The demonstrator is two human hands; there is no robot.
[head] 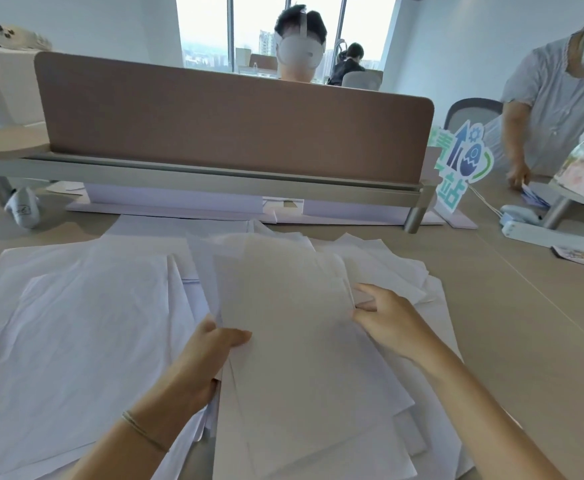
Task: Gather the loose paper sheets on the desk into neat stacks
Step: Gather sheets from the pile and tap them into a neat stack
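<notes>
Both forearms enter from the bottom edge and converge on a held bundle of sheets (283, 341) at centre frame. That bundle is the item being worked: several sheets, roughly aligned but fanned at the lower edge, with the long axis running away from the person and leaning slightly left at the far end. It lies directly between the hands, raised at its far end above the spread below.

Left hand (210, 355): closed on the bundle's left long edge, thumb on top, fingers underneath. Right hand (384, 320): at the right long edge, thumb and fingers meeting the sheet edges in a light pinch — whether it fully clamps the bundle or only presses against the side cannot be told. The hands are apart, one on each long edge, the right set a little farther from the body than the left.

Judgement: squaring the bundle calls for pressing the two long edges inward, then tapping a short edge on the desk (512, 306); neither hand needs to travel.

Outward from the bundle, loose sheets (75, 323) cover the desk to the left — nearer the left hand — and more sheets (387, 261) project beyond and to the right. Behind stands a brown divider panel (231, 123).
</notes>
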